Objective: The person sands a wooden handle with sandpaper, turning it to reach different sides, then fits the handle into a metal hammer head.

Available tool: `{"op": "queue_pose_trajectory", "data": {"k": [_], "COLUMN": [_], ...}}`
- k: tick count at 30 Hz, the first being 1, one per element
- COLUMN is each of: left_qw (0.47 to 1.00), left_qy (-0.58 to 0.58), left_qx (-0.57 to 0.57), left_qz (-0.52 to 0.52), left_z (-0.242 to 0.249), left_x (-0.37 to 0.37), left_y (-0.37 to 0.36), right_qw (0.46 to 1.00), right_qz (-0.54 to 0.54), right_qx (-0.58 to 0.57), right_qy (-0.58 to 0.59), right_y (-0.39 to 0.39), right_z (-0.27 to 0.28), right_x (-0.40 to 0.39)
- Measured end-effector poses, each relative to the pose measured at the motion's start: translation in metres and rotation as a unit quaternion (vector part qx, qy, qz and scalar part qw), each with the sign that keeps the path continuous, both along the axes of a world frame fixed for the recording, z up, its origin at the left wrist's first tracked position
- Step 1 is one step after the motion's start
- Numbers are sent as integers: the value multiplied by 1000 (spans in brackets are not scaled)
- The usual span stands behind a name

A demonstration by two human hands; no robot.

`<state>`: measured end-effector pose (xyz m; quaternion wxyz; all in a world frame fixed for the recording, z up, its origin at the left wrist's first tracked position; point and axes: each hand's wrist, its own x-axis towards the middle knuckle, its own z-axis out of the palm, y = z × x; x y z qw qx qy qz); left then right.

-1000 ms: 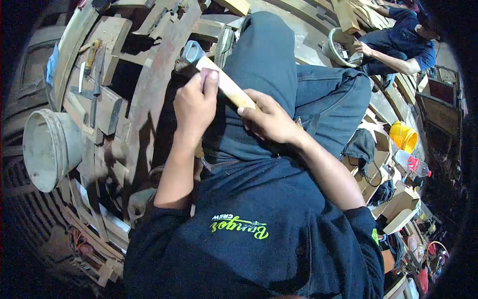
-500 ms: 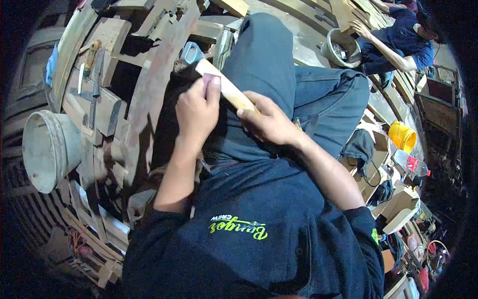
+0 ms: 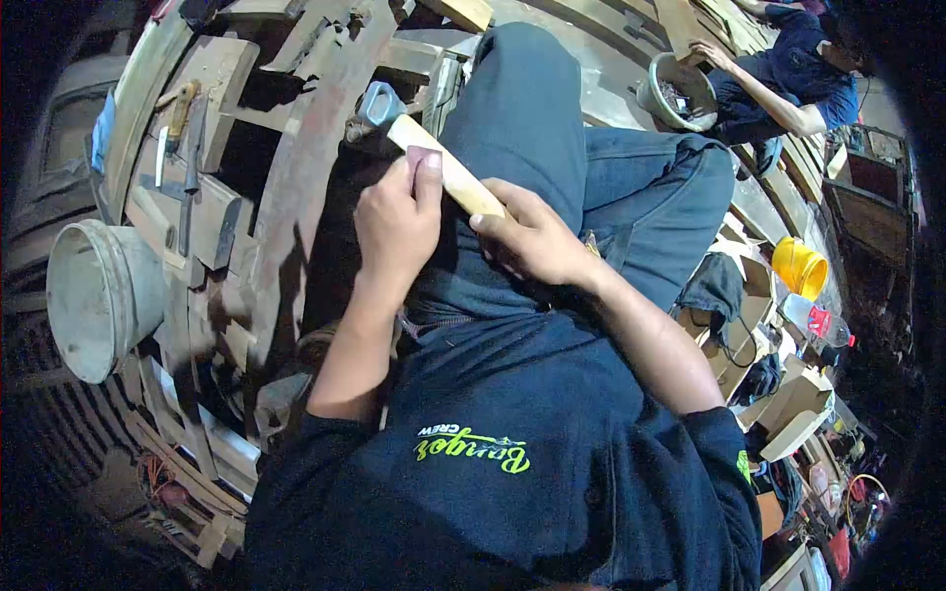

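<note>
My right hand (image 3: 537, 234) is closed around the lower end of a pale, smooth wooden piece (image 3: 455, 175), which slants across my lap. My left hand (image 3: 398, 219) pinches a small folded piece of maroon sandpaper (image 3: 418, 155) between thumb and fingers, right against the wood's edge near its upper end. Past that end is a blue-grey metal loop (image 3: 379, 102). My crossed legs (image 3: 522, 108) lie under both hands.
At left are a whitish bucket (image 3: 108, 295) and a wooden-handled tool (image 3: 179, 116) among boards. Upper right, another person (image 3: 808, 79) handles a board over a bucket (image 3: 678, 91). A yellow pail (image 3: 800, 268) and plastic bottle (image 3: 828, 325) lie at right.
My left hand and the sandpaper have shifted slightly to the right along the wood. My right hand keeps its hold. The other person's board has moved a little.
</note>
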<state>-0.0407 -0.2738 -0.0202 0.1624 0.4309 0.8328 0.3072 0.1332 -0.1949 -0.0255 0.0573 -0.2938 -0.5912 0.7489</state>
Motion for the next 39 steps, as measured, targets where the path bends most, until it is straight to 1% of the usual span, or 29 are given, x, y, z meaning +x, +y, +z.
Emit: {"op": "queue_pose_trajectory", "data": {"k": [2,3,6,8,10,11,14,15,16,18,20,22,23,26,27,28,30,31,32,34,35,36,38,39], "left_qw": [999,1000,1000,1000,999,999,1000,1000,1000,998,999,1000,1000,998,998,999,1000,999,1000,999,999,1000,1000,1000], "left_qy": [-33,-26,2,-8,-31,-27,-24,0,-26,-45,-23,-11,-16,-53,-43,-41,-4,19,17,-29,-4,-17,-3,-4], "left_qx": [-26,5,11,3,-20,-25,-1,-18,6,-31,-21,25,16,-21,-34,-32,3,24,22,-25,-40,8,23,7], "left_qz": [-3,9,6,-1,-5,3,7,-3,-5,3,7,-4,-12,3,15,12,6,-9,-7,-2,14,19,1,-5], "left_z": [10,7,-1,3,10,6,-3,2,6,14,1,-3,-3,10,9,7,-1,-3,-4,9,6,0,-7,-4], "left_x": [-4,-3,4,1,-4,-5,2,1,1,-7,-8,1,1,-5,-6,-5,1,-1,-6,-14,-18,-13,-7,-3], "left_y": [1,3,0,-2,1,3,0,0,0,4,5,3,0,7,8,9,5,2,-1,5,7,9,4,3], "right_qw": [1000,998,996,997,998,998,999,998,998,996,995,991,998,998,997,997,994,997,997,996,998,999,995,997], "right_qz": [-9,-11,-2,7,-10,-6,-5,-11,-9,-10,-23,-14,-13,-9,-17,-20,-11,-10,-8,-16,-8,-11,-8,-10], "right_qx": [-27,-62,-92,-82,-60,-64,-51,-66,-68,-88,-98,-130,-55,-66,-71,-68,-109,-77,-79,-85,-54,-51,-95,-71], "right_qy": [1,2,-3,-1,6,10,-5,11,8,-9,17,27,21,9,13,16,18,9,6,13,9,12,4,20], "right_y": [-1,0,0,0,-4,-2,0,-1,-1,0,-1,-1,-2,0,0,0,0,-1,-2,-2,-1,0,0,-1], "right_z": [5,7,3,5,1,2,9,9,9,13,8,5,1,2,4,4,5,8,8,5,2,4,9,5], "right_x": [-3,-4,0,0,-5,-5,-1,-1,-1,-3,-4,0,0,-3,-4,-4,0,1,1,-3,-4,-4,-1,-1]}}
